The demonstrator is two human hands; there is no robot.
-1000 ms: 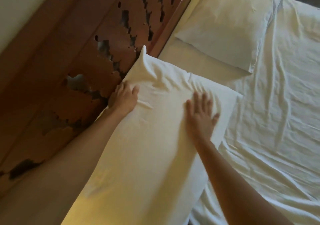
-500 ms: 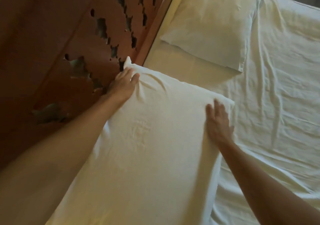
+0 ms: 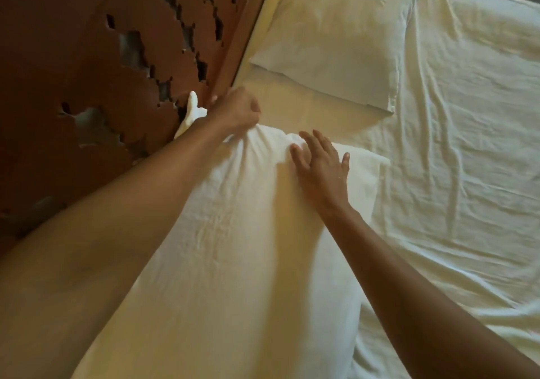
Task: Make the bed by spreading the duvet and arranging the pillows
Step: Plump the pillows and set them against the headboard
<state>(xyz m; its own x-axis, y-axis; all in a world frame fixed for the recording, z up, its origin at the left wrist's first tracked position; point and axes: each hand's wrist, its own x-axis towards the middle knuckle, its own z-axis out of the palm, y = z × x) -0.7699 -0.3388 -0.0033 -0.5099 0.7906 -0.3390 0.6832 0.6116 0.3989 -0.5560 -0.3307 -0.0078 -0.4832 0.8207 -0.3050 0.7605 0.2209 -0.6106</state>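
Bunching the pillow [image 3: 233, 247] by its edge in your curled left hand [image 3: 237, 112], you're pressing your right hand [image 3: 321, 168] flat, fingers spread. It's looking soft, light and floppy, so the corners are probably offering the best hold.

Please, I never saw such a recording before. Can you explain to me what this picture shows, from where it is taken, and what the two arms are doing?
There is no machine here. These are a person's two bare arms, seen from a camera worn on the head and looking down at a bed. The left hand grips the bunched far end of the long white fabric pillow. The right hand rests flat and open on it. A second white pillow lies farther along the carved brown wooden headboard, on wrinkled white bedding.
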